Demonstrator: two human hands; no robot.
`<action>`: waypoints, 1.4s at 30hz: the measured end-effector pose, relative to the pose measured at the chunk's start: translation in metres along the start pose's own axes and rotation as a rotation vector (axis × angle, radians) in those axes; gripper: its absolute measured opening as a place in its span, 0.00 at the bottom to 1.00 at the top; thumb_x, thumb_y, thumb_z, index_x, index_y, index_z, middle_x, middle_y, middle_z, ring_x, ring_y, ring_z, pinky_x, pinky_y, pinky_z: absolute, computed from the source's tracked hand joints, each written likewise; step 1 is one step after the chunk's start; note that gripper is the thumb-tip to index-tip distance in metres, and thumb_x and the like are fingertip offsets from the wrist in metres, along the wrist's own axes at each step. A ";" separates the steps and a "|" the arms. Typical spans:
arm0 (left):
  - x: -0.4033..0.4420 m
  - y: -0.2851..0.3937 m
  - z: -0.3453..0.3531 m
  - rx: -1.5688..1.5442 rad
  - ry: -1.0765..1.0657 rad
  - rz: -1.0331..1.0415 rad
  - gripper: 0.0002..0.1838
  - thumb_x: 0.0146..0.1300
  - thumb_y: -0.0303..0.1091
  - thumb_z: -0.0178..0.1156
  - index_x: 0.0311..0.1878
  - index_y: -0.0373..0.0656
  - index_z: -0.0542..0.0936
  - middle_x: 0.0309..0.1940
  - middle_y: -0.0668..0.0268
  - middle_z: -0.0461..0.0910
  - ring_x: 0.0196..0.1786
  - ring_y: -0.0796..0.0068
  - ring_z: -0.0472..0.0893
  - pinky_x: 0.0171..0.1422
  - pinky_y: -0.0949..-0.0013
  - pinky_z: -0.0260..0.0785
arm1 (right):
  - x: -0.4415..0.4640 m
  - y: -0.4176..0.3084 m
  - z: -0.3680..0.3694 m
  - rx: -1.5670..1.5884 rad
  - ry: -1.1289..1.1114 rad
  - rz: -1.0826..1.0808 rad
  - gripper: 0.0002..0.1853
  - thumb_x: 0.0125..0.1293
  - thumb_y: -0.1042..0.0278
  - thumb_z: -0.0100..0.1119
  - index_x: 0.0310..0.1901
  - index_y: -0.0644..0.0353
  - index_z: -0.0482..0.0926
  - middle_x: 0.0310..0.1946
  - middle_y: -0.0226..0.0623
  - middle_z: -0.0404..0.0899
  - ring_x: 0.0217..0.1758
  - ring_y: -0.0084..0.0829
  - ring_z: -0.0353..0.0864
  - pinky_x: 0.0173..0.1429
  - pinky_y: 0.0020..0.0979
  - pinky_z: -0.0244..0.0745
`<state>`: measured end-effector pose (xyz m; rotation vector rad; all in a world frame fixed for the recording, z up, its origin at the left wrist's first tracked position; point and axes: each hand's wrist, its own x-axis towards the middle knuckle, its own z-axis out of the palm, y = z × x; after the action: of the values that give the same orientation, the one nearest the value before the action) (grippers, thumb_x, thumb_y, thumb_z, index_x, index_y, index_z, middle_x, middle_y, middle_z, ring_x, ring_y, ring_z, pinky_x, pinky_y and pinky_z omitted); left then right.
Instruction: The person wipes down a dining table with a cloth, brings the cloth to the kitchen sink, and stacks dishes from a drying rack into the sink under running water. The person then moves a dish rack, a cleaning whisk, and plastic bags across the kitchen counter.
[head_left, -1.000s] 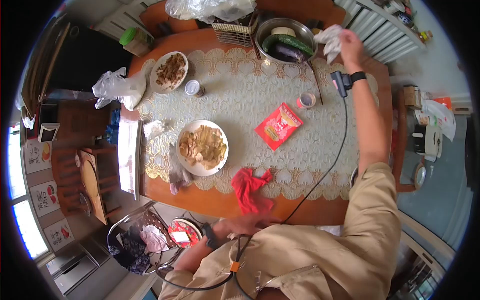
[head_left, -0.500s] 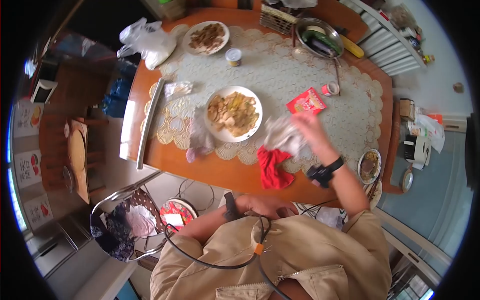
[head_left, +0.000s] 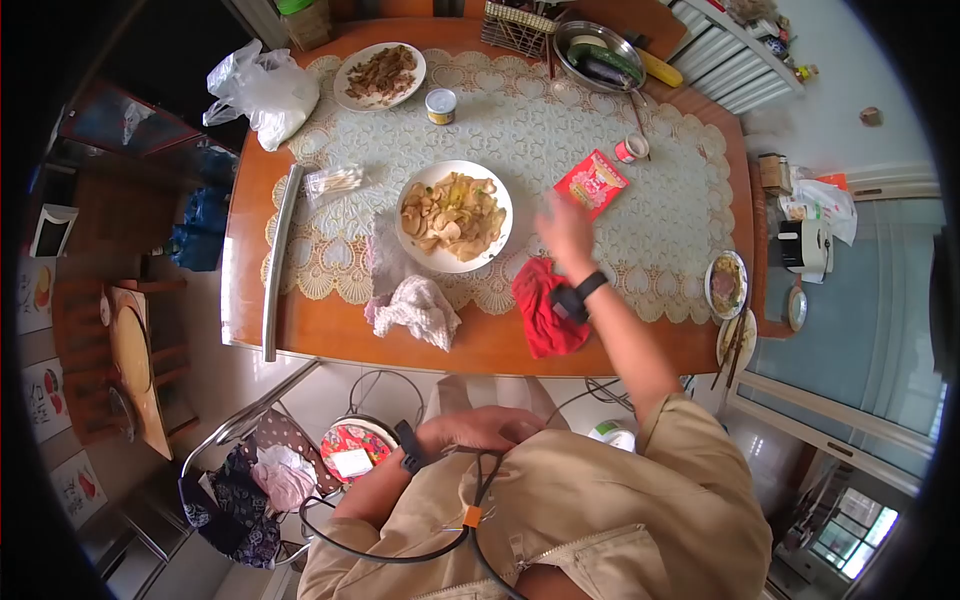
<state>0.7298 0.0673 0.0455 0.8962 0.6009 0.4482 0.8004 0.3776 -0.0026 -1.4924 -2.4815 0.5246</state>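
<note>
Over the lace tablecloth [head_left: 640, 230], my right hand [head_left: 566, 232] reaches out, its fingers smeared by motion just beside a red packet [head_left: 592, 184]. I cannot tell whether it touches the packet. Below that wrist lies a crumpled red cloth [head_left: 545, 325], partly covered by the wristband. A bunched whitish cloth [head_left: 418, 312] rests at the table's near edge, beside a plate of sliced food [head_left: 455, 218]. My left hand [head_left: 495, 427] lies low against my body, away from the table, its fingers mostly hidden.
A small can [head_left: 440, 106], a plate of brown food [head_left: 380, 77] and a white plastic bag [head_left: 262, 95] stand farther back. A small red-labelled jar [head_left: 631, 149] and a metal bowl of vegetables [head_left: 600, 58] are at the right. A metal bar [head_left: 282, 265] lies on the left.
The whitish cloth, earlier at my right hand, now lies bunched left of the red cloth, let go. My right hand is now close to the red packet. The whole view has shifted slightly.
</note>
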 end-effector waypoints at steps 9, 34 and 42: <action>-0.017 -0.009 0.006 -0.117 -0.002 -0.045 0.36 0.61 0.43 0.69 0.71 0.45 0.68 0.65 0.59 0.74 0.67 0.65 0.74 0.71 0.63 0.64 | 0.103 0.099 0.012 -0.357 0.497 -0.185 0.12 0.60 0.66 0.58 0.45 0.50 0.82 0.36 0.44 0.84 0.36 0.49 0.84 0.37 0.49 0.78; 0.049 -0.018 -0.018 0.059 -0.251 -0.139 0.39 0.60 0.50 0.67 0.71 0.43 0.68 0.69 0.56 0.70 0.72 0.58 0.67 0.75 0.58 0.57 | -0.095 0.027 0.049 -0.178 -0.039 -0.479 0.26 0.68 0.52 0.57 0.66 0.51 0.73 0.73 0.45 0.62 0.78 0.49 0.56 0.77 0.54 0.54; 0.063 -0.029 -0.017 -0.100 -0.174 -0.222 0.39 0.61 0.50 0.66 0.72 0.43 0.67 0.69 0.57 0.69 0.73 0.58 0.66 0.76 0.58 0.57 | 0.116 0.103 0.046 -0.279 0.384 -0.270 0.28 0.68 0.49 0.55 0.68 0.47 0.70 0.68 0.43 0.68 0.74 0.51 0.62 0.73 0.53 0.61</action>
<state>0.7694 0.0982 -0.0052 0.7546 0.5065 0.1954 0.8139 0.5148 -0.0869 -1.1724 -2.4514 -0.1496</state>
